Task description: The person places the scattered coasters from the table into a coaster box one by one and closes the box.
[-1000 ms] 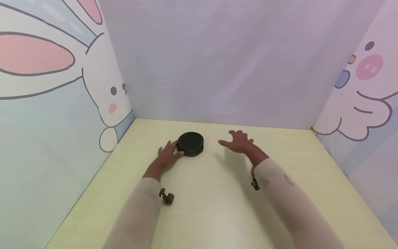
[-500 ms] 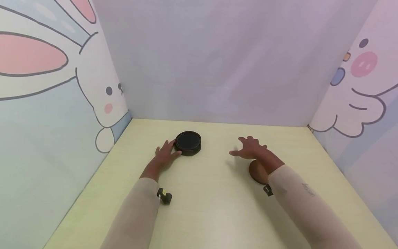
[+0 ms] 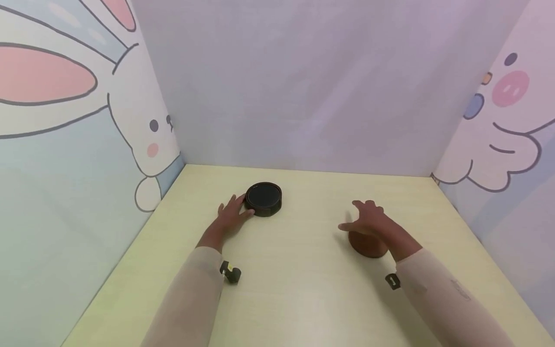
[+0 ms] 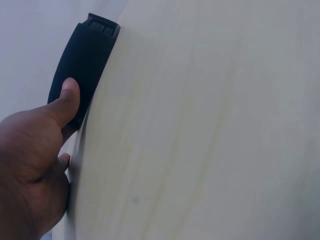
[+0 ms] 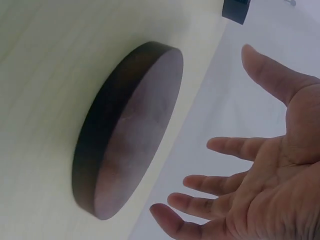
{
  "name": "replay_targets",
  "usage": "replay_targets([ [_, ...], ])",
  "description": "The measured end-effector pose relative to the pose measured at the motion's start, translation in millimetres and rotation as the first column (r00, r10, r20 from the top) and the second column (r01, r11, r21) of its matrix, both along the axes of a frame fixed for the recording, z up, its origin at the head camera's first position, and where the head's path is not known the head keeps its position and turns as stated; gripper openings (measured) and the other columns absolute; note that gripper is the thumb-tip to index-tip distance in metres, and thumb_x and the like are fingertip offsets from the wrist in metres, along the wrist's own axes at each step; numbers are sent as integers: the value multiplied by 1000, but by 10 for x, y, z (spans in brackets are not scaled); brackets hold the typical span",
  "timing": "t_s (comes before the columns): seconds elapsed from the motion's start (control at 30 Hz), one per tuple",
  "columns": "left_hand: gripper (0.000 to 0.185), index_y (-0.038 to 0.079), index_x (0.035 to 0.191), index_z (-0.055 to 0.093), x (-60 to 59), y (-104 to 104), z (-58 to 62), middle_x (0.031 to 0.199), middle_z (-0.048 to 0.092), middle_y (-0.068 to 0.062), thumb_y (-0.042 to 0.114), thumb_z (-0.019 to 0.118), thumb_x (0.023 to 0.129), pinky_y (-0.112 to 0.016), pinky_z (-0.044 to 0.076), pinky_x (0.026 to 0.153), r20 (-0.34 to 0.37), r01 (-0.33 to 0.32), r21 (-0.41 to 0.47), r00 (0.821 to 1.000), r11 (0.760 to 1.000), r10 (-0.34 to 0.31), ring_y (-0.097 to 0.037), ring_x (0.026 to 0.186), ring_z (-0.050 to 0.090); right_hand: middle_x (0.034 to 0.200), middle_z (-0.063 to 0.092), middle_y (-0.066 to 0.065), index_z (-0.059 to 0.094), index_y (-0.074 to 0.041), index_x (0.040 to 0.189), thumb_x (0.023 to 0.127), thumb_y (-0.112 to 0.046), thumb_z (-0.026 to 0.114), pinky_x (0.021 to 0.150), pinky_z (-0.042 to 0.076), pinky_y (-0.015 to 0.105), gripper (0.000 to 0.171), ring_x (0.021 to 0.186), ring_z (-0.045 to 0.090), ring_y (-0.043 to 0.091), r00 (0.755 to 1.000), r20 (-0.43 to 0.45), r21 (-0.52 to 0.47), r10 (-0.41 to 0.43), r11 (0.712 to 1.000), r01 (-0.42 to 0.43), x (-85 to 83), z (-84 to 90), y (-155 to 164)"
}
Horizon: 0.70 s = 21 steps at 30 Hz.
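A low, round black holder (image 3: pixel 264 196) stands on the table towards the back, left of the middle. My left hand (image 3: pixel 231 218) holds it from the left side, and in the left wrist view the thumb (image 4: pixel 70 100) presses its dark side wall; the other fingers there are largely hidden. At the holder's far end a ridged opening shows. Further right, a flat, reddish-brown disc like a coaster (image 3: pixel 367 246) lies on the table, partly hidden under my right hand (image 3: pixel 372 222). In the right wrist view the fingers are spread beside the glossy disc (image 5: pixel 137 135), apart from it.
The pale wooden table (image 3: pixel 295 289) meets a plain lilac back wall (image 3: pixel 282 96). Side panels with a cartoon rabbit (image 3: pixel 147 130) on the left and a cartoon pig-like figure (image 3: pixel 507 111) on the right close in the table.
My right hand has moved right and towards me, coming over the reddish-brown disc, which was mostly hidden under the wrist before. My left hand and the black holder stay put.
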State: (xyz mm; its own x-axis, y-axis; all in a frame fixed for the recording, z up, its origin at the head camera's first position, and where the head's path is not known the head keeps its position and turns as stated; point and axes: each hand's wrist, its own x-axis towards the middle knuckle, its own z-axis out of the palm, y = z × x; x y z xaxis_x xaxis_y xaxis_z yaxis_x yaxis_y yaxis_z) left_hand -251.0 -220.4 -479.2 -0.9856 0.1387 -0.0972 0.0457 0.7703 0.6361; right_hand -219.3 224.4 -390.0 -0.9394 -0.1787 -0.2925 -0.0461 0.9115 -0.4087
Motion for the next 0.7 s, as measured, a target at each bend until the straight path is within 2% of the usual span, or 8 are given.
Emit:
replay_targets([
  [0.1,81,21,177,19,5,7,14,184,22,-9,57,53,112,-61,-14,138,-7,4,3,1000,1000,-4,-32,175,-2,164,27,44,26,4,169,90,-58,81,114,39,84,115,147,29,71,1000,6,0,27,1000,-27,71,-3,75],
  [0.33,80,22,177,20,15,11,26,184,22,-8,55,54,112,-60,-14,138,-2,-4,21,1000,1000,4,-31,175,-2,159,30,46,31,5,166,81,-52,90,98,52,78,118,136,38,69,998,-2,59,65,996,-65,201,-41,168],
  [0.53,80,21,176,21,24,9,25,184,22,-11,55,54,112,-60,-14,138,-5,-6,17,1000,1000,6,-33,174,0,152,36,47,33,8,164,77,-47,96,93,55,74,121,126,44,68,998,-6,95,68,993,-67,237,-130,208],
  [0.7,80,22,176,21,33,5,37,184,22,-10,56,54,111,-61,-14,138,-6,-6,25,1000,1000,6,-33,174,-1,141,42,45,32,10,163,73,-43,99,91,56,69,124,123,45,64,999,-28,87,41,996,-38,271,-194,246],
])
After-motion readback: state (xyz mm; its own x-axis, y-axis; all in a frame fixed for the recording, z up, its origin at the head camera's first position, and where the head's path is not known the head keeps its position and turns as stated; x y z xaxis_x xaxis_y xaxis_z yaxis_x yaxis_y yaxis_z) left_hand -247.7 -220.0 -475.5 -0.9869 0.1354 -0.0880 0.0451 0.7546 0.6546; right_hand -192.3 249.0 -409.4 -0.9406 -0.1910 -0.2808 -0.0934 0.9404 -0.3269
